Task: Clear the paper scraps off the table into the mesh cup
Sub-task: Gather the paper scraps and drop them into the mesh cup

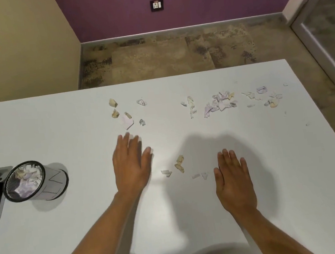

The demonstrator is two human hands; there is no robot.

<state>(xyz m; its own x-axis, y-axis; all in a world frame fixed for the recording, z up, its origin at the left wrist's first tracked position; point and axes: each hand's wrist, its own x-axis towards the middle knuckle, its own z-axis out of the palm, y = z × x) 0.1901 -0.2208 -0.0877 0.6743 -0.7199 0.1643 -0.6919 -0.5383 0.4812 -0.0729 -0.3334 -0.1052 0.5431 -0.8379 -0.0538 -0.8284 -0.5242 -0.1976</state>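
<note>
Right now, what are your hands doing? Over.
Left hand and right hand open, holding nothing. Paper scraps litter table. Mesh cup part-filled. Nothing blocking.

Background: purple wall [190,3] with wall socket [157,5]; mottled brown floor [164,56]; glazed door [327,31] at right.

Both forearms extend forward, bare, entering from the lower edge of view. Left hand [131,164]: palm down, fingers straight and held together, thumb apart, holding nothing. Right hand [234,184]: likewise flat, palm down, fingers straight, holding nothing.
</note>
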